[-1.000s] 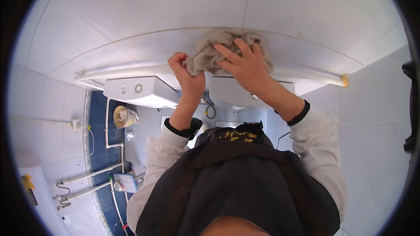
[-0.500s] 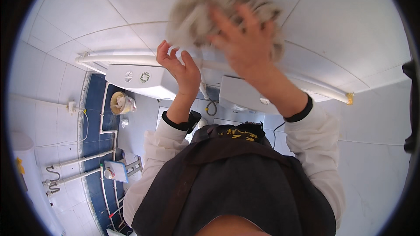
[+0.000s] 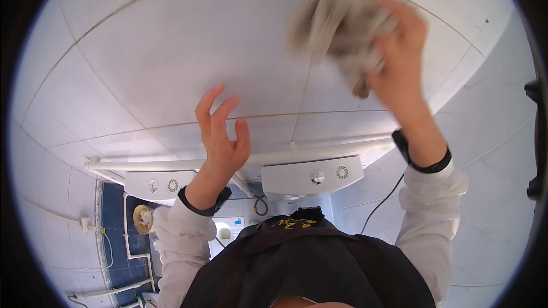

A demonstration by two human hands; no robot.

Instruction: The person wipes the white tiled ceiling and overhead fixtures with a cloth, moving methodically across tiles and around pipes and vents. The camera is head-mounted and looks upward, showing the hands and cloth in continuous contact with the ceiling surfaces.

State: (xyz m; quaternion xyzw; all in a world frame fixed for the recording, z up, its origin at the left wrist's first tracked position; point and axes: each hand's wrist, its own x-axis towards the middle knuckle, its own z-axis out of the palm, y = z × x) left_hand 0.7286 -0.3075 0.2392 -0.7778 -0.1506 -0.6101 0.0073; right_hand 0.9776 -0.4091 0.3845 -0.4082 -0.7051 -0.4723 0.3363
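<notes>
A crumpled greyish-beige cloth (image 3: 337, 17), blurred by motion, is against the white tiled wall (image 3: 211, 40) at the upper right. My right hand (image 3: 399, 57) grips its right side, with the fingers pressed over the fabric. To the left and lower, my left hand (image 3: 221, 131) is raised near the wall with its fingers spread and curved, holding nothing. Whether its fingertips touch the tiles I cannot tell.
A white horizontal pipe (image 3: 319, 151) runs along the wall below my hands. Two white toilet cisterns (image 3: 285, 179) (image 3: 142, 181) sit beneath it. A waste bin (image 3: 138, 217) stands at the lower left, and a dark cable (image 3: 383, 204) hangs at the right.
The cloth and my right hand have moved right and up along the wall. My left hand has come down slightly, away from the cloth, its fingers more spread. The view has shifted.
</notes>
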